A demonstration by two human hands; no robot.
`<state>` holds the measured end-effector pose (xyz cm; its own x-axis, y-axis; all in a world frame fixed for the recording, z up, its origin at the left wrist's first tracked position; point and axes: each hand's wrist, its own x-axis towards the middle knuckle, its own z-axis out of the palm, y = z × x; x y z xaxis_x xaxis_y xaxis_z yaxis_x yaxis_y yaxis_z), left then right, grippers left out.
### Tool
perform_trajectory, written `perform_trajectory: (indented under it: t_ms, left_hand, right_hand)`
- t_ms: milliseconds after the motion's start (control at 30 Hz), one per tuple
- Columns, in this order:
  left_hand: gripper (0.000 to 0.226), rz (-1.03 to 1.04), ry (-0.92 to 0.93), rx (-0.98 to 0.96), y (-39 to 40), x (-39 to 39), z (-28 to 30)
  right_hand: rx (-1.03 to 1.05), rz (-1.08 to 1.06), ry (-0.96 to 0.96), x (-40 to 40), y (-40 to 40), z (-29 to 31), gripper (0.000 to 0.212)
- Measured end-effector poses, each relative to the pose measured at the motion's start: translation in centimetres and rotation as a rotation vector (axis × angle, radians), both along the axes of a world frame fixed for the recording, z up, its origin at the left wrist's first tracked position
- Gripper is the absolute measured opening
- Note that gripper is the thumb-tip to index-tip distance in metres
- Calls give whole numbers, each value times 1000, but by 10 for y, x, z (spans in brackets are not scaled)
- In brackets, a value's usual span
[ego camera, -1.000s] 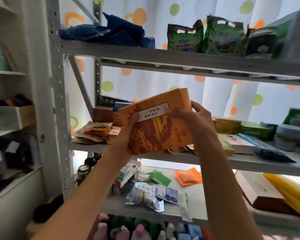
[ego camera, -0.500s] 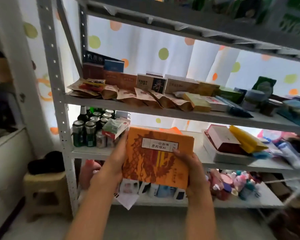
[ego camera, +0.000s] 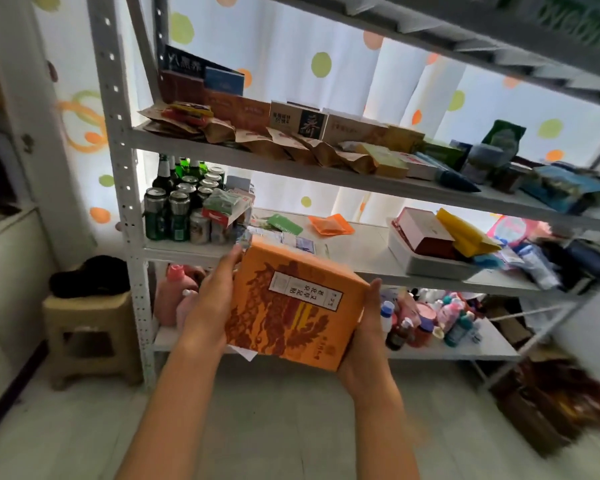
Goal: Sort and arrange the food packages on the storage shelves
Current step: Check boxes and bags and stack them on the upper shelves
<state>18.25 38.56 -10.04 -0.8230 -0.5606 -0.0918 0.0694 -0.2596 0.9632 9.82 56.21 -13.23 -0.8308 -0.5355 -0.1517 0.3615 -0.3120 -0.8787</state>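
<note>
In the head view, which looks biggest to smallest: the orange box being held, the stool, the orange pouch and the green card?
1. Orange box, though it is nearest the camera.
2. Stool.
3. Orange pouch.
4. Green card, nearly the pouch's size, so that order is unsure.

One head-worn view looks forward and down at the shelf rack [ego camera: 125, 188] from close in front, its left upright nearest.

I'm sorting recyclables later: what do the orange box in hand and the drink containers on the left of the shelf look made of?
The orange box looks like matte printed cardboard, with crisp folded edges. The cans seem to be metal, with shiny silvery tops. The bottles behind them look like green glass, though they could be plastic.
</note>
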Motion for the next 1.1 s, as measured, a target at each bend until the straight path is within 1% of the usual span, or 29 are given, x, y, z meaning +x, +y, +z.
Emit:
perform_trajectory:
  t_ms: [67, 100, 167, 267, 333, 400, 433, 500, 533, 567, 600, 633, 667, 767, 833, 900, 1000, 1100]
  left_hand:
    - [68, 18, -59, -50, -2, 5, -4]
    - [69, 26, -68, -75, -3, 7, -6]
    - [63, 90, -61, -124, -8, 9, -3]
    - [53, 142, -29, -200, -7, 14, 14]
    - [42, 175, 8, -284, -2, 15, 23]
    - [40, 192, 24, -358, 2, 15, 29]
    - [39, 205, 33, -364, 3, 16, 28]
    - [44, 229, 59, -340, 2, 15, 21]
    - [49, 233, 51, -314, 3, 14, 19]
    - [54, 228, 35, -292, 5, 14, 15]
    - [56, 217, 23, -276, 7, 13, 12]
    - [54, 216, 1, -247, 10, 12, 9]
    - [52, 210, -31, -210, 12, 12, 7]
    - [50, 163, -138, -136, 6, 12, 0]
    - [51, 103, -163, -80, 5, 12, -3]
    - [52, 34, -194, -41, 6, 11, -8]
    - [55, -24, -174, 48, 11, 8, -10]
    - [60, 20, -125, 181, 12, 7, -13]
  right_hand:
    - [-55, 28, -111, 5, -6, -3, 85]
    - [-75, 23, -158, 6, -7, -4, 86]
    - [-105, 23, -196, 1, -13, 3, 81]
    - [-121, 120, -272, -4, -16, 19, 67]
    - [-125, 223, -340, -11, -14, 24, 69]
    - [-139, 308, -361, -15, -12, 26, 72]
    - [-140, 340, -361, -17, -11, 24, 72]
    - [-119, 336, -319, -23, -14, 20, 77]
    - [-109, 313, -270, -25, -15, 20, 88]
    - [-111, 285, -219, -27, -18, 20, 104]
    - [-124, 250, -184, -30, -20, 19, 117]
    - [-145, 220, -158, -32, -23, 16, 125]
    - [-162, 202, -131, -34, -25, 14, 127]
    - [-165, 179, -30, -37, -23, 13, 122]
    - [-144, 189, 39, -40, -18, 17, 122]
    - [-145, 199, 122, -44, -12, 24, 117]
    - [-63, 212, 267, -51, -2, 29, 107]
    - [79, 218, 335, -53, 1, 25, 113]
